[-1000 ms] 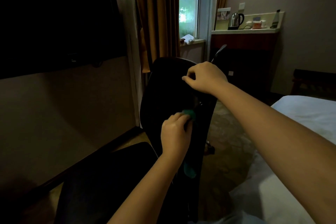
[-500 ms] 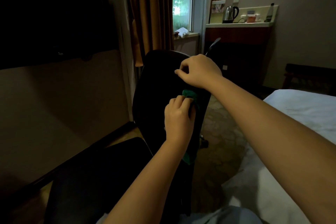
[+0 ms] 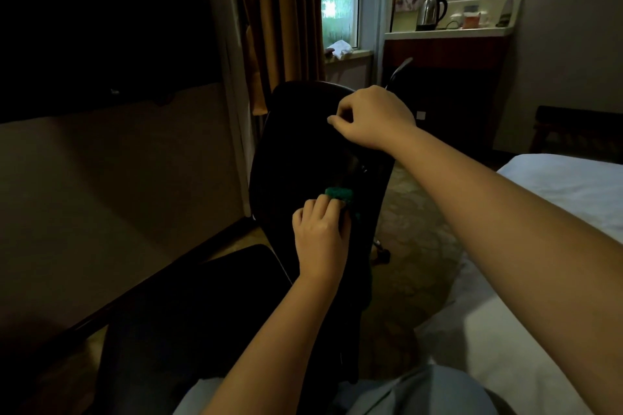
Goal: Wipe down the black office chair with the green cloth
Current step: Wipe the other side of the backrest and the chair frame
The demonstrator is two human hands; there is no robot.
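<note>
Left hand (image 3: pixel 320 239), fingers curled around the bunched green cloth (image 3: pixel 338 193), has drawn it down the backrest of the black padded office chair (image 3: pixel 296 145) — away from the right hand (image 3: pixel 374 118), which stays clamped on the top edge. A downward wiping stroke is under way.

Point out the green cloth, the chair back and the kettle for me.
green cloth (image 3: pixel 338 193), head view, bunched top edge.
chair back (image 3: pixel 296 145), head view, dark middle of the backrest.
kettle (image 3: pixel 431 12), head view, steel body.

Blk chair (image 3: pixel 296 145), green cloth (image 3: pixel 338 193), white bed (image 3: pixel 556 185), gold curtain (image 3: pixel 279 27), silver kettle (image 3: pixel 431 12)
</note>
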